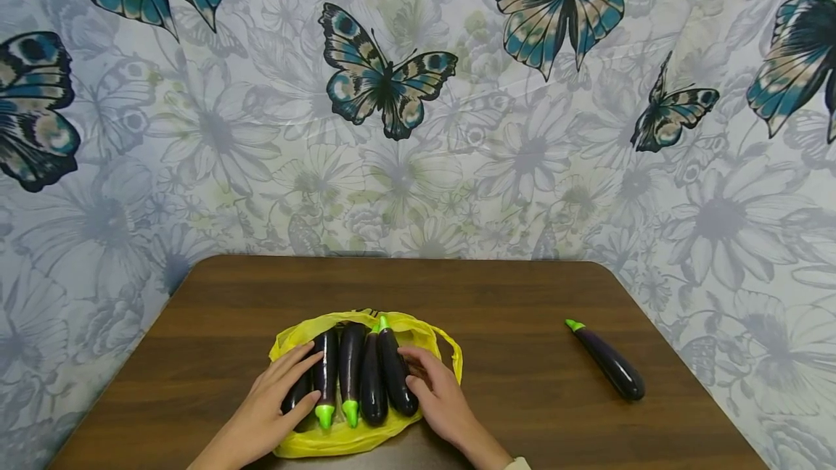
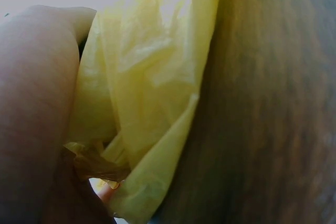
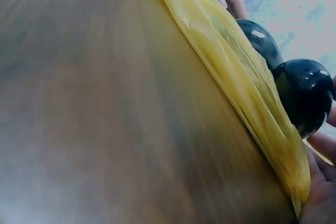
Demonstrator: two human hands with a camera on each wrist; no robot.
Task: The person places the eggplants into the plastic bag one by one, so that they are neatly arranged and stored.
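Several dark purple eggplants (image 1: 351,365) lie side by side on a yellow plastic bag (image 1: 326,444), some with green stem ends toward me, others with stems away. My left hand (image 1: 271,394) rests over the leftmost eggplant (image 1: 297,394), its fingers spread and reaching the one beside it. At the other side my right hand (image 1: 444,397) touches the rightmost eggplant (image 1: 395,372) with fingers and thumb. The right wrist view shows two rounded eggplant ends (image 3: 304,95) above the bag's edge. In the left wrist view, crumpled bag plastic (image 2: 152,66) hides most of that hand's fingers.
One more eggplant (image 1: 607,361) lies apart on the right of the brown wooden table (image 1: 509,310), its green stem pointing to the back left. A yellow bag handle (image 1: 456,354) loops out beside my right hand. Behind the table hangs a butterfly-patterned cloth (image 1: 418,187).
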